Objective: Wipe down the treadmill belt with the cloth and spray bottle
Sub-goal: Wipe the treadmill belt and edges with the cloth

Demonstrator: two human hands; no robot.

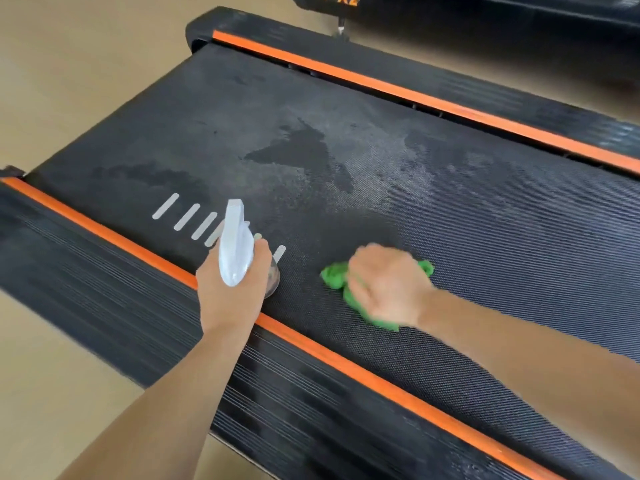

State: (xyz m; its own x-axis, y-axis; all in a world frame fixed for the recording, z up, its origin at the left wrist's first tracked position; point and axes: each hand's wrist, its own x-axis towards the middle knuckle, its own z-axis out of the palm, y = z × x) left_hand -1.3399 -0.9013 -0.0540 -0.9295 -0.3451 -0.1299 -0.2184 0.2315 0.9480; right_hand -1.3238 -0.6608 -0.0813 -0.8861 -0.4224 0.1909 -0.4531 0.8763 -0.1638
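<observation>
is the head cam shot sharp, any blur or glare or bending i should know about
Head view: mostly soft. The right hand and crumpled green cloth are motion-smeared, and so is the ribbed black side rail. The left hand with the translucent white spray bottle is clearer. A pale sheen lies on the wet black woven belt. Wide-angle bending curves the orange edge strips.

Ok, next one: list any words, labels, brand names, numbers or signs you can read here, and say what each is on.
"X2": orange characters on the black treadmill housing at the top edge; the lettering is cut off by the frame, so anything before it cannot be read.
White slanted bars on the treadmill belt: plain marks, not letters.
Spray bottle in the left hand: no label visible.
Green cloth under the right hand: no text.
</observation>
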